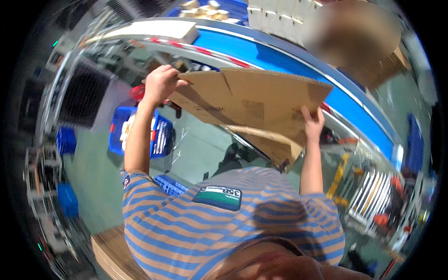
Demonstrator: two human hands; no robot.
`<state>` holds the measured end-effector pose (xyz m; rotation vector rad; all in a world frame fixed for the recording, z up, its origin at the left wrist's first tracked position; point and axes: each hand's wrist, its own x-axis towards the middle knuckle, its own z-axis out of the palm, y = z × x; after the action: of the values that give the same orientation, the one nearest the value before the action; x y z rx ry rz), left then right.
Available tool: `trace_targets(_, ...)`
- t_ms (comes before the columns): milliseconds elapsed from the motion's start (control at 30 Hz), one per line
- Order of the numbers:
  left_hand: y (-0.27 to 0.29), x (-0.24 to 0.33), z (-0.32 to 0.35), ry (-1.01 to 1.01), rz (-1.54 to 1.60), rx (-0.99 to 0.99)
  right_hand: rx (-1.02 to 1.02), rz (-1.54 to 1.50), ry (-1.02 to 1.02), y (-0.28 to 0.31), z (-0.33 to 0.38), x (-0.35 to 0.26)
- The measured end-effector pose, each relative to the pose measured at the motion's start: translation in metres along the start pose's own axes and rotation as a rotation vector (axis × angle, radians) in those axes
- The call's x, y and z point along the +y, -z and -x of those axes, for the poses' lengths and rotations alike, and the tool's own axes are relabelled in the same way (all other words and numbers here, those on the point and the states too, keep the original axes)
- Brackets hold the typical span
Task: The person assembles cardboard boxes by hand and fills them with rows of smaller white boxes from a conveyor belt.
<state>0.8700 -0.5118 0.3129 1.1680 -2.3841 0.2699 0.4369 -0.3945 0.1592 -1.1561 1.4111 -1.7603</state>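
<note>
The fingers of our left hand (161, 87) are clamped on the upper left corner of the carton (261, 100), the thumb lying near its edge. The fingers of our right hand (314, 123) are closed on the right side of the same carton — two of the fingertips show, and what is behind the board we cannot see. The carton is brown, and we hold it up in front of the chest, in the air, between our two hands. It is tilted, with the long upper edge turned away from us and a folded part hanging below.

Under the left forearm, on the green floor (95, 205), stands a blue basket (162, 141) with pale pieces inside. Nearer to us is our striped shirt (163, 219), which carries a green and white patch (218, 198).

Behind the carton runs a blue belt (275, 56), and beyond it stand the white boxes (280, 21) in a row. To their left is a blue crate (239, 8) — it also holds pale pieces. On our right side there is a rack (373, 191) with white slats, and at the lower left we see brown cardboard (114, 254).
</note>
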Motion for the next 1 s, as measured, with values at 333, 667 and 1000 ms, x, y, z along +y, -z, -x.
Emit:
trace_targets(333,-0.080,0.002,-0.058,-0.181,0.231,-0.476,0.707,0.688,-0.096,-0.130,-0.058,-0.019)
trace_targets(667,-0.100,-0.017,-0.117,-0.206,0.311,-0.820,0.462,0.293,-0.145,-0.084,-0.018,-0.037)
trace_targets(1000,-0.198,0.098,-0.048,-0.002,0.737,-0.041,-0.615,1.103,-0.047,-0.132,0.023,-0.119)
